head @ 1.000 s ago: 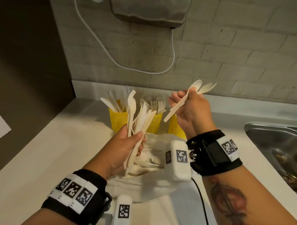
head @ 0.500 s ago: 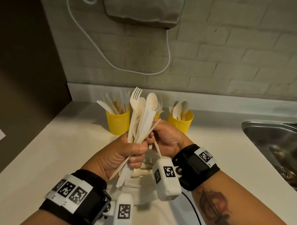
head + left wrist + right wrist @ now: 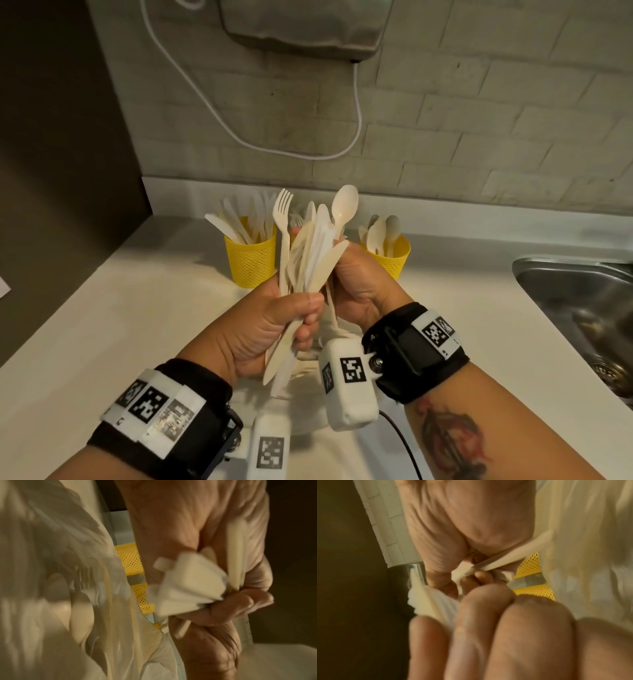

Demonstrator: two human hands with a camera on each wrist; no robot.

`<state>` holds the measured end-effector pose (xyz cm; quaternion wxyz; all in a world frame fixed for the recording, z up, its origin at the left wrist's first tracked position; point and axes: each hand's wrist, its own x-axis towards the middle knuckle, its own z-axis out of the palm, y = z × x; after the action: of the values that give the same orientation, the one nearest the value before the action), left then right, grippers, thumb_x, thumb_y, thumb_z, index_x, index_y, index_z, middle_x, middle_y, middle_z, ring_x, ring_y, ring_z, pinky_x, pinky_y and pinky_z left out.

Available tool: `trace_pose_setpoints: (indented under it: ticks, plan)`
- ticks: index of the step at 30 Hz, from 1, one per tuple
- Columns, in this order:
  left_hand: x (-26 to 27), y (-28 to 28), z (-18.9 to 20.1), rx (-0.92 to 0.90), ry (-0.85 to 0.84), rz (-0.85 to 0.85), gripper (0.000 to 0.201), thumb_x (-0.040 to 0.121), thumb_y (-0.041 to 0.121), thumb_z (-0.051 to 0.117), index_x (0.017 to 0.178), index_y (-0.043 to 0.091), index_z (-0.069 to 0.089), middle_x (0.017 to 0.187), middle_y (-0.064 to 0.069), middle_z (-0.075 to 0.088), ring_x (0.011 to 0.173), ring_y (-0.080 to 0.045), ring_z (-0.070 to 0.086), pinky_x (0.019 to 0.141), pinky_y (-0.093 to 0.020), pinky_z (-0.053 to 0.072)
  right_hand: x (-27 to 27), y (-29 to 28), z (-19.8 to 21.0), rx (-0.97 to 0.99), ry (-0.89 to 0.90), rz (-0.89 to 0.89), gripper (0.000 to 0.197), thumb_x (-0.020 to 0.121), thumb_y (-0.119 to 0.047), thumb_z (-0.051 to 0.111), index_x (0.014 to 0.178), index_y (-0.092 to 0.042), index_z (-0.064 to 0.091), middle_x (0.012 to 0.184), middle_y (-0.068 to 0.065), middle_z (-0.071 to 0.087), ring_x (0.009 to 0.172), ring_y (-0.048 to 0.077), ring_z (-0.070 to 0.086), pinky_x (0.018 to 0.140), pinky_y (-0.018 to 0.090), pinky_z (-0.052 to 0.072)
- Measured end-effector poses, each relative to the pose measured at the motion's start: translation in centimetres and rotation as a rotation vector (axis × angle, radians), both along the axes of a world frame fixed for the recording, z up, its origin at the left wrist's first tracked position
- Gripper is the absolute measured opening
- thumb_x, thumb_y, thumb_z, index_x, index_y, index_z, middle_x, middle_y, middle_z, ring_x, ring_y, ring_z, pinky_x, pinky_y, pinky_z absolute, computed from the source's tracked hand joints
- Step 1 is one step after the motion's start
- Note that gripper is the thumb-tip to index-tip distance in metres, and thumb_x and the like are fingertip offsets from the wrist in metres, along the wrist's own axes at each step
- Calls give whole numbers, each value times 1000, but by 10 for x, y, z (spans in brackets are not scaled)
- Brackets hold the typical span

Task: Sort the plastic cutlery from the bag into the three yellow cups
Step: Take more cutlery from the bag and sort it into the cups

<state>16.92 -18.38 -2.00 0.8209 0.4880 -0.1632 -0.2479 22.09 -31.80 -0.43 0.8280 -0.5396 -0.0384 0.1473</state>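
My left hand (image 3: 306, 317) grips a bunch of mixed plastic cutlery (image 3: 313, 260) upright over the white bag (image 3: 306, 411). A fork (image 3: 282, 209) and a spoon (image 3: 345, 205) stick out on top. My right hand (image 3: 347, 272) is against the bunch's right side. In the right wrist view its fingers (image 3: 471, 566) pinch one white handle (image 3: 513, 555); which piece it belongs to is hidden. The left yellow cup (image 3: 251, 260) holds knives and the right yellow cup (image 3: 394, 258) holds spoons. The middle cup is hidden behind the bunch.
The white counter (image 3: 137, 325) runs left of the cups. A steel sink (image 3: 582, 308) lies at the right edge. On the brick wall hangs a grey appliance (image 3: 301, 27) with a white cable (image 3: 239, 133). More cutlery lies inside the bag (image 3: 51, 588).
A second ago my right hand held two spoons over the right cup. They now stand in that cup, and the hand has returned to the bunch, which my left hand has raised.
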Motion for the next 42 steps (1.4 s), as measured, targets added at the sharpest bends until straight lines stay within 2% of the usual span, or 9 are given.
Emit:
trace_pose_setpoints:
  ticks: [3,7,11,18,22,25,30,35,42]
  plan:
    - [-3,-1,-3,70,-16,23,21,79,10,66,97,10,57,60,-5,45,43,-10,39,41,-21,36,7,-8,5,97,0,-179,15,87,-15,65,100,-9,69,73,10,57,67,25,55,72,38,45]
    - [-5,-3,-11,134,-11,87,37,83,10,57,119,15,53,64,-5,45,47,-11,36,44,-22,33,19,-24,15,80,-1,-276,17,94,-5,55,104,-3,68,74,5,51,71,19,48,79,39,41]
    - [0,1,-14,176,4,193,17,95,5,55,107,18,55,64,-3,46,48,-11,36,44,-21,34,34,-55,42,163,-186,-458,12,100,-3,46,106,-2,55,85,8,62,80,18,62,81,29,52]
    - [13,4,-24,244,40,409,22,99,8,51,115,22,52,66,-1,48,50,-10,40,46,-22,36,59,-102,38,-262,-456,-951,27,87,3,49,99,-20,57,86,9,65,82,22,64,81,33,54]
    - [16,4,-27,285,34,422,23,99,9,52,115,25,52,66,-1,49,51,-10,41,47,-22,37,64,-95,1,-687,-320,-908,28,89,-8,60,116,-10,54,99,5,63,92,22,61,71,25,44]
    - [17,6,-28,310,20,425,24,98,9,52,116,25,53,68,-2,50,52,-11,41,48,-23,38,65,-90,-18,-757,-273,-809,63,89,-14,65,142,-9,31,107,6,55,98,22,60,82,30,48]
    - [17,8,-29,339,1,430,23,98,10,53,116,24,53,71,-4,50,54,-12,43,51,-25,39,63,-96,-16,-928,-553,-786,79,90,-13,61,154,-25,15,139,2,37,113,-1,46,99,14,37]
    - [16,5,-23,339,-41,423,23,97,10,54,115,26,53,70,-4,51,55,-12,44,52,-26,41,63,-104,-25,-1618,-537,-377,49,103,-30,30,147,-10,36,160,11,25,145,26,28,114,49,29]
    - [15,-2,-14,280,-119,441,15,99,11,52,113,16,53,75,-4,56,59,-11,53,61,-27,49,5,-48,16,-1123,-616,-540,55,94,-48,53,139,-17,51,140,5,52,127,21,50,107,40,41]
